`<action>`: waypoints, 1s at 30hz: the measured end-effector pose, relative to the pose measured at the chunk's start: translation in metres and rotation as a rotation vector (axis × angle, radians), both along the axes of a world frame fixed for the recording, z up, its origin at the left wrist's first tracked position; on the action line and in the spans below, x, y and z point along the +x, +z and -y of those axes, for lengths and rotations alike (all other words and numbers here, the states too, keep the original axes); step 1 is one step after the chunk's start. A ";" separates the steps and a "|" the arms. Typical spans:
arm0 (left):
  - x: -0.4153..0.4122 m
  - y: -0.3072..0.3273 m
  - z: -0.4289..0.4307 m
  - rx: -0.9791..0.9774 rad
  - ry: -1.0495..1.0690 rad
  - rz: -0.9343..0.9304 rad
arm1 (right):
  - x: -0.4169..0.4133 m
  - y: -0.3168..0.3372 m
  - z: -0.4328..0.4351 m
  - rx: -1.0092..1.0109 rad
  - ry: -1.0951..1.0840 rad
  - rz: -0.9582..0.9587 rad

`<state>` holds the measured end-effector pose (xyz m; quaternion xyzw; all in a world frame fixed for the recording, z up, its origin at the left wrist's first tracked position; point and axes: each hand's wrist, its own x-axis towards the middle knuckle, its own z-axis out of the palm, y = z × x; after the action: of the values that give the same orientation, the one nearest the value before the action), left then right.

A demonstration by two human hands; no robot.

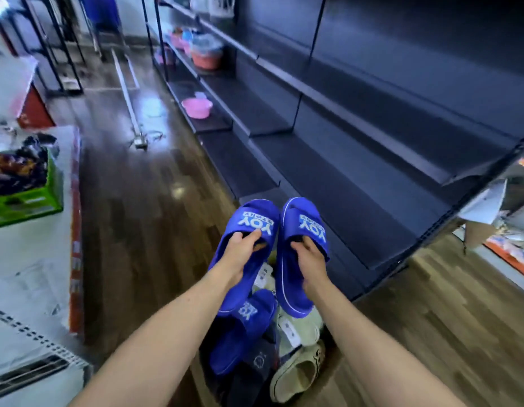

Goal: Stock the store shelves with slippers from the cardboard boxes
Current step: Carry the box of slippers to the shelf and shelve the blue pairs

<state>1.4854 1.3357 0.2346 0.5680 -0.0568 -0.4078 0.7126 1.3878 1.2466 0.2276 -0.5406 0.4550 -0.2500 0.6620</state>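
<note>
I hold a pair of blue slippers with white lettering on the straps, one in each hand, toes pointing away from me. My left hand (pixel 243 254) grips the left blue slipper (pixel 249 224) with fingers under its strap. My right hand (pixel 309 257) grips the right blue slipper (pixel 301 221) the same way. Below my hands lies a pile of slippers (pixel 272 342): another blue one, dark ones and cream ones with tags. Its container is hidden by the pile. The dark store shelves (pixel 357 183) stand bare just ahead on the right.
A pink basin (pixel 197 107) and several stacked plastic bowls (pixel 206 52) sit farther along the shelves. A green box (pixel 26 198) rests on a white freezer on the left. A metal rail (pixel 128 95) lies on the wooden floor of the aisle.
</note>
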 end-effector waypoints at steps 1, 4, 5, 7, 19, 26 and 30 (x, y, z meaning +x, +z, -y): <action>0.000 0.016 0.005 -0.007 -0.018 0.035 | -0.002 0.014 0.006 -0.076 0.044 -0.038; 0.000 0.058 0.023 0.000 -0.076 0.125 | -0.008 0.049 0.024 -0.236 0.111 -0.209; -0.001 0.068 0.030 0.009 -0.090 0.148 | -0.010 0.060 0.031 -0.268 0.120 -0.268; -0.004 0.086 0.044 0.036 -0.117 0.200 | -0.016 0.082 0.047 -0.338 0.133 -0.353; -0.012 0.180 0.208 -0.114 -0.151 0.347 | -0.040 0.193 0.198 -0.727 0.079 -0.571; -0.011 0.201 0.334 -0.145 -0.213 0.389 | -0.047 0.215 0.303 -0.721 -0.047 -0.507; -0.024 0.185 0.383 -0.133 -0.271 0.360 | -0.059 0.212 0.350 -0.705 -0.006 -0.693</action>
<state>1.4612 0.9530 0.4201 0.5705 -0.2854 -0.3872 0.6656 1.3289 0.8961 0.4398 -0.7816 0.5378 -0.1958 0.2479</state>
